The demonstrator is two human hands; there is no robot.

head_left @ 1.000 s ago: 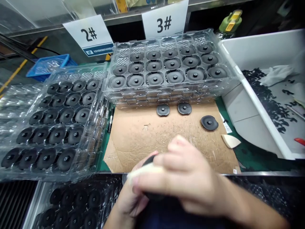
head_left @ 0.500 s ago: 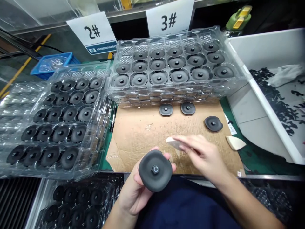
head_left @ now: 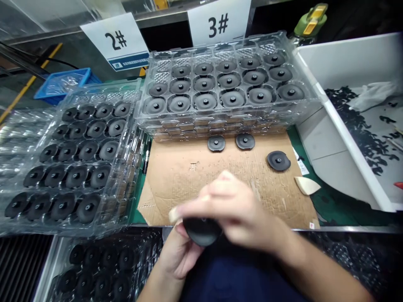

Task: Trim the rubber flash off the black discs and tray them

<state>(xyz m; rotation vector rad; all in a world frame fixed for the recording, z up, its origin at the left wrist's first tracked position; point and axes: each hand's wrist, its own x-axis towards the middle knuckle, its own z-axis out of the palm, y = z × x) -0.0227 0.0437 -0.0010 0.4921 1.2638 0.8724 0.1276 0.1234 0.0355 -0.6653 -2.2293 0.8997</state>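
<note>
My left hand (head_left: 179, 256) holds a black round disc (head_left: 201, 235) near the table's front edge. Over the disc's upper part reaches my right hand (head_left: 236, 209), blurred by motion, its fingers closed on a pale wedge-shaped pad (head_left: 174, 214) at the disc's left edge. The disc's top and centre are mostly covered by that hand. Three more discs lie on the cardboard sheet (head_left: 170, 172): one at the back middle (head_left: 216, 143), one beside it (head_left: 245, 141) and one at the right (head_left: 278, 161). Another pale wedge (head_left: 307, 185) rests at the cardboard's right edge.
Behind the cardboard stands a stack of clear trays (head_left: 226, 121) bearing several discs. Another loaded clear tray (head_left: 124, 167) is on the left. A white bin (head_left: 340, 138) with small black pieces stands right, near a green-lidded bottle (head_left: 310, 25). A blue basket (head_left: 52, 94) is back left.
My right hand has moved left with the pale pad, from above the cardboard onto the disc. My left hand still holds the disc. The whole view has shifted slightly.
</note>
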